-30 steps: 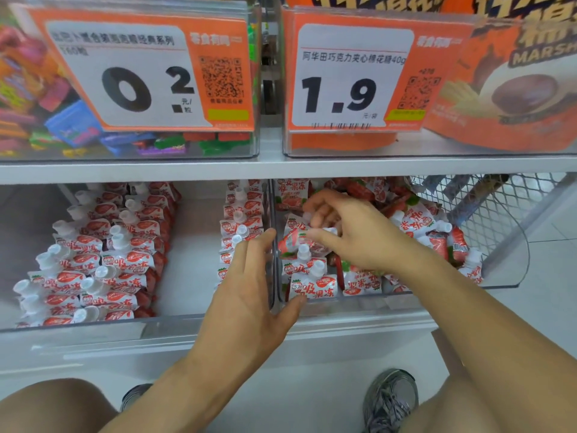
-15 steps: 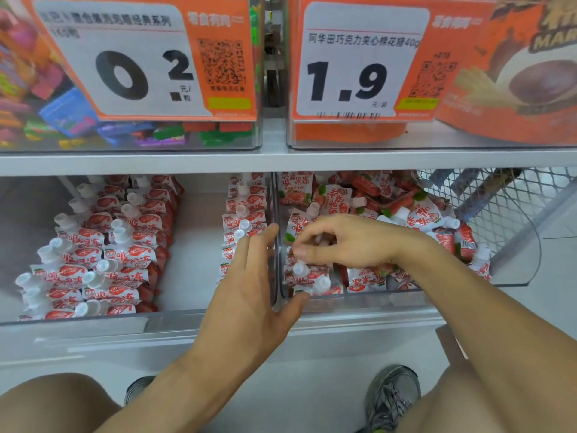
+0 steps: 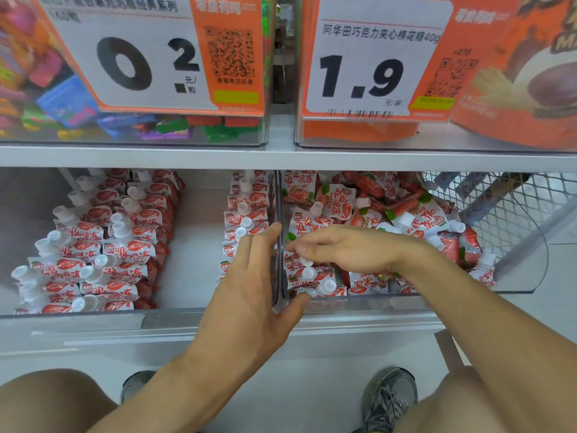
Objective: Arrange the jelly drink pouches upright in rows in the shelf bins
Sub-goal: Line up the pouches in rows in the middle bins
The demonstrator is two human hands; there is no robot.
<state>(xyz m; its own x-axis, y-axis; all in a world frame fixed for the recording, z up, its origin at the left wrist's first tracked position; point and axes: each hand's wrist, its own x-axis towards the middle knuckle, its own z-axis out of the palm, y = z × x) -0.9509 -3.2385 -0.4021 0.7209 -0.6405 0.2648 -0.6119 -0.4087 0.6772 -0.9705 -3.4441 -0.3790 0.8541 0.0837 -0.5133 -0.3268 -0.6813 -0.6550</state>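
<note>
right hand (image 3: 349,251), grip curled on a jelly pouch (image 3: 307,271), builds the front row in the right bin (image 3: 406,303); left hand (image 3: 249,295), grip loose and holding nothing, steadies the divider (image 3: 278,214). next, likely stand the loose pile (image 3: 406,207) upright.

**Two shelves, four clear bins**

The lower shelf (image 3: 218,326) carries two clear bins side by side. The left bin (image 3: 78,314) holds jelly drink pouches (image 3: 125,245) standing in two rows at its left and one row along its right wall, with bare floor between. The right bin (image 3: 374,303) has a short upright row at its near left; the rest lie jumbled. The upper shelf (image 3: 281,157) bears a bin of mixed sweets (image 3: 131,139) on the left and a bin of orange packets (image 3: 437,142) on the right.
</note>
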